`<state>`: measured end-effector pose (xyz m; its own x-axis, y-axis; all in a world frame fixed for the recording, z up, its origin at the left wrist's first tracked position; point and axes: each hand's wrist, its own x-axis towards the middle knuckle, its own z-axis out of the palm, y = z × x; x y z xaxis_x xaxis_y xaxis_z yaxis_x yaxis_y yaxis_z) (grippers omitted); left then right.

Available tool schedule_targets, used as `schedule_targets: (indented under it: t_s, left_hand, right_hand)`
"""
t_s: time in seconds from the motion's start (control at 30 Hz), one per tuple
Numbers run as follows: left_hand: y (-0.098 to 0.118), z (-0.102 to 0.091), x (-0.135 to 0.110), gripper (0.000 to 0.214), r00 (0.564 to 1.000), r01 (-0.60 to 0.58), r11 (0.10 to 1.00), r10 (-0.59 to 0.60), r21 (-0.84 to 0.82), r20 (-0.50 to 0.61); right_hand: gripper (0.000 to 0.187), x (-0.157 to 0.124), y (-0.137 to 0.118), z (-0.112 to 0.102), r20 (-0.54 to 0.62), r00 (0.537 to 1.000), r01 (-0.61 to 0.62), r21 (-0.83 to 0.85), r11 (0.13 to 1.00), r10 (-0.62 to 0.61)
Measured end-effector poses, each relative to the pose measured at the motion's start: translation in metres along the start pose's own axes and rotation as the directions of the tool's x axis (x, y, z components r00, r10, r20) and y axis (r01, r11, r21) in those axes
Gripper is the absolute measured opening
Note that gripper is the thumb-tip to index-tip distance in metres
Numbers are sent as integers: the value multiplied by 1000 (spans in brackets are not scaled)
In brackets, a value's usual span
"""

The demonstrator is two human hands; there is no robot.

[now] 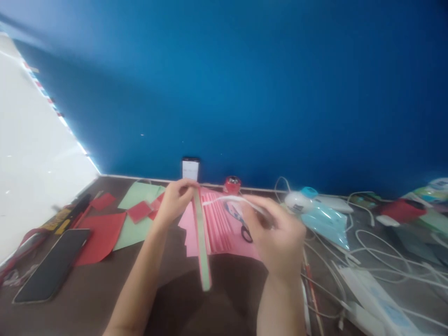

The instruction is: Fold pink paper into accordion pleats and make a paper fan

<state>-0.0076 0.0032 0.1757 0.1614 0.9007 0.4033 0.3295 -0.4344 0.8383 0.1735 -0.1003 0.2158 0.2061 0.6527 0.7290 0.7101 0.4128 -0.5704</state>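
At the far left, a black phone (52,267) lay flat on the brown table (175,298), its far end near the edge of a big red paper (100,235). The red paper lay just beside the pale green paper (131,235), and a small red square (139,212) sat on the green. Next came the left hand (180,196), its fingertips pinched together on the far end of a long green strip (202,247) with pink along its edges. The strip was in the middle, and its near end poked out past the near edge of the pink folded paper (220,233). Brown table showed on the near side, between the two arms, so there was room there to move. The right hand (280,233) had its fingers closed on a thin white strip (224,199). The white strip's loose end pointed left, close to the green strip; I cannot tell if they touched. Black scissor handles (247,234) showed just left of that hand. Farther right, a shiny blue packet (327,223) and white wires (371,252) crowded that side, leaving less room.
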Motion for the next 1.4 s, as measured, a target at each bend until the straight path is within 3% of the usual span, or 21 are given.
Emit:
schedule_targets:
  t_s: [0.13,0.27,0.47,0.67,0.73,0.87,1.03,1.07,1.2,1.4]
  left_hand:
    - [10,-1,-5,25,969,54,996,-70,74,237]
    - [15,4,-7,24,902,136,991,-117,-17,415]
    - [14,17,-6,28,916,322,885,-199,-338,349]
    - [8,17,-4,25,948,318,839,-270,-441,169]
    - [8,17,-3,23,950,312,806,-270,-503,156]
    - [8,19,-4,23,976,220,833,-191,-507,110]
    - [12,19,-6,18,999,-12,948,21,-317,26]
    - [15,18,-7,17,997,-56,960,69,-275,37]
    - [28,16,-11,16,961,-191,971,215,-144,173]
    - [36,12,-15,20,928,-268,961,277,-73,248]
  right_hand:
    - [14,0,5,5,-96,995,2,-31,1000,-5]
    - [14,0,7,9,-102,995,9,-33,999,-13]
    - [12,2,3,5,23,999,-23,-25,999,23]
    - [11,4,5,0,248,968,-25,-65,998,40]
    - [13,3,7,1,306,951,-27,-69,997,47]
    - [23,-1,13,4,441,889,-52,-173,983,125]
    - [20,-5,19,8,648,734,-118,-172,978,203]
    - [21,-5,19,9,645,734,-145,-159,977,214]
    - [24,3,16,15,547,808,-263,2,965,219]
    - [17,11,16,23,583,796,-354,225,908,166]
